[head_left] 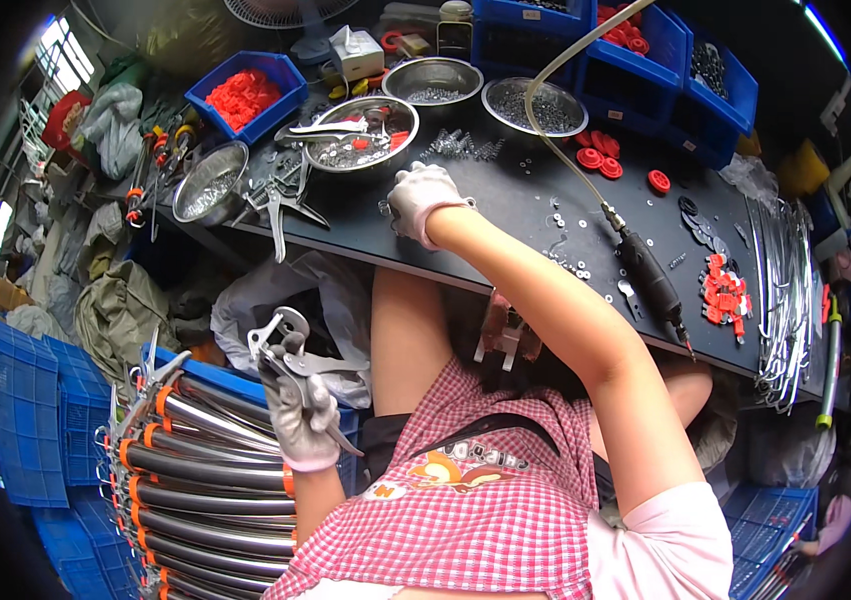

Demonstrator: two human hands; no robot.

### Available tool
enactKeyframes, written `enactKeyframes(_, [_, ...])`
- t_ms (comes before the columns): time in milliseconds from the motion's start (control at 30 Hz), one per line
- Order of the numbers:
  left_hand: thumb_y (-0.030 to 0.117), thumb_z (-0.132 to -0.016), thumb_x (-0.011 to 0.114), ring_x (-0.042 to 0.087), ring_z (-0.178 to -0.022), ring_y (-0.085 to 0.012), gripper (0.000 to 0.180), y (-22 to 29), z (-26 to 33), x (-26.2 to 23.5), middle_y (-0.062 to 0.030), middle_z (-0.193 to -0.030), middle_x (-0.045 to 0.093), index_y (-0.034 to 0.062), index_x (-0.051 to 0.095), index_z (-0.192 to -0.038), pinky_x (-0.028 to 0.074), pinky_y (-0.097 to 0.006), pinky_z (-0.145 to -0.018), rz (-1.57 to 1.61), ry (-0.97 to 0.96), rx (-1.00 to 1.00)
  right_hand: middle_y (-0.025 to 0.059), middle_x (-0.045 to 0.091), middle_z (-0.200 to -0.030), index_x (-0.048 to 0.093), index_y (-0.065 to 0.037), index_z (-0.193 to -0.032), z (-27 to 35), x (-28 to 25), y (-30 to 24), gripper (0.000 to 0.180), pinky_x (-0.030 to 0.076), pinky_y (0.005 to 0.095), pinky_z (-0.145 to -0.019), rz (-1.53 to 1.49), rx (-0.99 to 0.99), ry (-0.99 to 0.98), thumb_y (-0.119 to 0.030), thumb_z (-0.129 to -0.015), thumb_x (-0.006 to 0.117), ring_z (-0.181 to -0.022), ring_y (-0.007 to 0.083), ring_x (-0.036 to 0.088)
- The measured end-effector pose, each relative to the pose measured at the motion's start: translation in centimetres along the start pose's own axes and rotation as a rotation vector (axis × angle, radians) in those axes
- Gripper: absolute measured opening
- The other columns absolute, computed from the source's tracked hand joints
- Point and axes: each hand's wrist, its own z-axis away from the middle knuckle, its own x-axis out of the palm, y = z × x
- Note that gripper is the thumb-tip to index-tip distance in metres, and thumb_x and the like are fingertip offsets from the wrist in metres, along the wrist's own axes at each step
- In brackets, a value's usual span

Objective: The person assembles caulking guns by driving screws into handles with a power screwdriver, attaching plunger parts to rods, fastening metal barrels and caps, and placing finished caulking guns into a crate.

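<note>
Metal bracket [290, 355] gripped in left hand [305, 415], right hand [420, 200] outstretched on workbench [505, 230]

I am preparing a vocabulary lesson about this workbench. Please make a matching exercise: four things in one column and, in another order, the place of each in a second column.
Things
1. left hand
2. right hand
3. black power tool
4. blue bin of red parts

Places
A. lying on the table on the right, with a hose attached
B. at the far left corner of the table
C. below the table edge, holding a metal bracket
D. resting on the table top near small screws

Pairs: 1-C, 2-D, 3-A, 4-B
</note>
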Motion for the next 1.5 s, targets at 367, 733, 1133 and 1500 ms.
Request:
enactKeyframes(367, [0.028, -0.093, 0.053, 0.053, -0.048, -0.0057, 0.036, -3.2, -6.1, 7.9, -0.0048, -0.095, 0.058, 0.0051, 0.046, -0.119, 0.036, -0.016, -0.035, -0.593, 0.069, 0.046, 0.0135, 0.056, -0.092, 0.061, 0.0, -0.087, 6.5, -1.6, 1.0, 0.02, 0.045, 0.0355, -0.076, -0.883, -0.224, 0.213, -0.018, -0.079, 0.061, -0.088, 0.0255, 0.054])
enactKeyframes(733, [0.013, -0.089, 0.058, 0.057, -0.091, -0.0147, 0.037, -9.8, -5.4, 15.2, -0.0096, -0.101, 0.058, -0.0044, 0.049, -0.12, 0.044, -0.024, -0.08, -0.784, -0.422, 0.002, 0.0085, 0.05, -0.098, 0.055, 0.001, -0.089, 18.5, -1.5, -0.5, 0.007, 0.042, 0.0242, -0.075, -1.603, 0.155, 0.907, 0.0, -0.082, 0.054, -0.085, 0.0124, 0.051])
enactKeyframes(1133, [0.002, -0.087, 0.049, 0.051, -0.072, -0.0045, 0.02, -11.5, -4.9, 17.0, -0.003, -0.086, 0.057, -0.0064, 0.055, -0.104, 0.04, -0.017, -0.059, -1.144, -0.529, 0.195, 0.009, 0.054, -0.089, 0.055, 0.002, -0.089, 22.0, -2.3, 1.0, 0.011, 0.044, 0.0254, -0.069, -1.759, 0.338, 0.781, -0.005, -0.081, 0.058, -0.08, 0.014, 0.054])
enactKeyframes(1500, [0.015, -0.09, 0.051, 0.041, -0.037, -0.0018, 0.019, -9.8, -5.4, 10.2, -0.0004, -0.06, 0.053, -0.001, 0.057, -0.098, 0.026, -0.017, -0.034, -1.115, -0.397, 0.017, 0.0142, 0.064, -0.09, 0.065, -0.006, -0.091, 36.6, 2.0, 19.2, 0.02, 0.049, 0.0376, -0.074, -0.373, 1.078, 0.901, -0.023, -0.083, 0.059, -0.078, 0.0283, 0.063])
